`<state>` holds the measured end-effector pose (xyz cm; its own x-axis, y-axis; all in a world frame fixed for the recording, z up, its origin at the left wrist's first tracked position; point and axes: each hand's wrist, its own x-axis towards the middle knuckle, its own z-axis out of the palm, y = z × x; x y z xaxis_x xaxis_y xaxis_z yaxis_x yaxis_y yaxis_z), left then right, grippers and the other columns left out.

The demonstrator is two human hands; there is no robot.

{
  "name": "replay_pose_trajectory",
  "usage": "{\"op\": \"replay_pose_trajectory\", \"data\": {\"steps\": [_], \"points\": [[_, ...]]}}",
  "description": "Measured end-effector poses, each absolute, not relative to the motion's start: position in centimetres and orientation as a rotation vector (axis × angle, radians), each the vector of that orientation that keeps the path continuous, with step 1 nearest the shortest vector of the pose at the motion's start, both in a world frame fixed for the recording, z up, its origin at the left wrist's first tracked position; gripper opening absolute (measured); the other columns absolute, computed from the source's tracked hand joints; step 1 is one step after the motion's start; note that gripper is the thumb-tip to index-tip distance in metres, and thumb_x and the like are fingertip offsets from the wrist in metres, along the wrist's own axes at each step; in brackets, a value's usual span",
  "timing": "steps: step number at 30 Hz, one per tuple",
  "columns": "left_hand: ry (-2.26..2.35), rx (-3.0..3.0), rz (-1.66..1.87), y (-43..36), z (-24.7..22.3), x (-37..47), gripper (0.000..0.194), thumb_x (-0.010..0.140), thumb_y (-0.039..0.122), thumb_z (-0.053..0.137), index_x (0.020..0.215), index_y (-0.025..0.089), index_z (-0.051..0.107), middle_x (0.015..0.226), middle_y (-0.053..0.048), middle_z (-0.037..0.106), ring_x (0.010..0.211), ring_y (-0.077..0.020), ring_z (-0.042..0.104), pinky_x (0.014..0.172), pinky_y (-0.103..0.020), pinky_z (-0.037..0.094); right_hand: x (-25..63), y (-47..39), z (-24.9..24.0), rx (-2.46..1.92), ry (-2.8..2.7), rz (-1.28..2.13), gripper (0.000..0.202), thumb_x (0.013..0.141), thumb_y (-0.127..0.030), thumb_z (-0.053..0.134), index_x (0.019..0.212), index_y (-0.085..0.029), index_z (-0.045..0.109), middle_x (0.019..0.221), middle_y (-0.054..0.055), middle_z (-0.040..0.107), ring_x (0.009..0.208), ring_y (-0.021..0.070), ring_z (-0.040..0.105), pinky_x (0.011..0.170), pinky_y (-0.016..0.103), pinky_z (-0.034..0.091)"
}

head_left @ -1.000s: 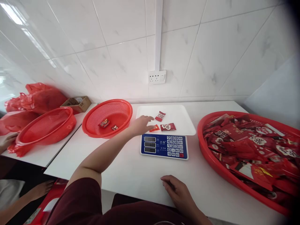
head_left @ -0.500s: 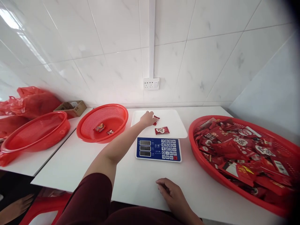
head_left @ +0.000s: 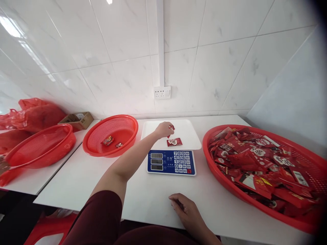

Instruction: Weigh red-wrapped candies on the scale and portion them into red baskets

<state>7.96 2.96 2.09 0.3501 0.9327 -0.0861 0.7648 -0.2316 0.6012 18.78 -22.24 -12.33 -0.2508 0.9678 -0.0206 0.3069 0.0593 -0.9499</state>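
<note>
My left hand (head_left: 164, 130) is over the white weighing pan (head_left: 150, 134) of a digital scale, its fingers closed on a small red snack packet (head_left: 171, 130). Just below it on the pan lies a second red packet (head_left: 174, 142) with white lettering, flat and untouched. The scale's blue panel (head_left: 170, 163) with keys and three displays faces me; I cannot read the digits surely. Close to the table's front edge rests my right hand (head_left: 187, 211), fingers loosely curled in, with nothing visible in them.
A large red basket (head_left: 208, 149) heaped with red packets stands at right. Left of the scale, a red basket (head_left: 130, 122) holds a few small packets. Further left are another basket (head_left: 68, 136), a cardboard box (head_left: 85, 121) and red bags (head_left: 41, 115). Another person's hand (head_left: 3, 165) touches that basket.
My left hand has lifted the small red packet slightly and turned it. My right hand stays put. At far left, the other person's hand has come up to the basket rim. The view has shifted slightly.
</note>
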Motion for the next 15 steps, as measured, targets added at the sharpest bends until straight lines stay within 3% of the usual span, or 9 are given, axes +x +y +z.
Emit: {"op": "replay_pose_trajectory", "data": {"steps": [3, 10, 15], "points": [[1.312, 2.051, 0.314, 2.0, 2.7, 8.4, 0.014, 0.070, 0.031, 0.065, 0.072, 0.017, 0.064, 0.070, -0.003, 0.067, 0.064, -0.0173, 0.063, 0.052, -0.025, 0.045, 18.8, -22.2, -12.3, -1.294, -1.654, 1.212, 0.022, 0.086, -0.031, 0.045, 0.090, -0.019, 0.063, 0.087, 0.005, 0.068, 0.079, 0.0178, 0.062, 0.073, 0.029, 0.049], [1.221, 2.170, 0.259, 0.8, 1.0, 9.9, 0.012, 0.060, 0.025, 0.074, 0.062, 0.018, 0.064, 0.075, -0.003, 0.067, 0.071, -0.0196, 0.063, 0.056, -0.027, 0.048, 18.8, -22.2, -12.2, -1.296, -1.624, 1.203, 0.022, 0.085, -0.032, 0.047, 0.089, -0.020, 0.065, 0.087, 0.005, 0.069, 0.078, 0.0187, 0.063, 0.073, 0.030, 0.050], [1.285, 2.225, 0.278, 1.1, 0.2, 9.9, 0.013, 0.062, 0.026, 0.072, 0.063, 0.020, 0.060, 0.075, -0.003, 0.064, 0.077, -0.0227, 0.061, 0.063, -0.031, 0.048, 18.8, -22.1, -12.2, -1.283, -1.656, 1.209, 0.021, 0.085, -0.031, 0.046, 0.088, -0.021, 0.064, 0.086, 0.005, 0.069, 0.078, 0.0183, 0.062, 0.072, 0.028, 0.049]]}}
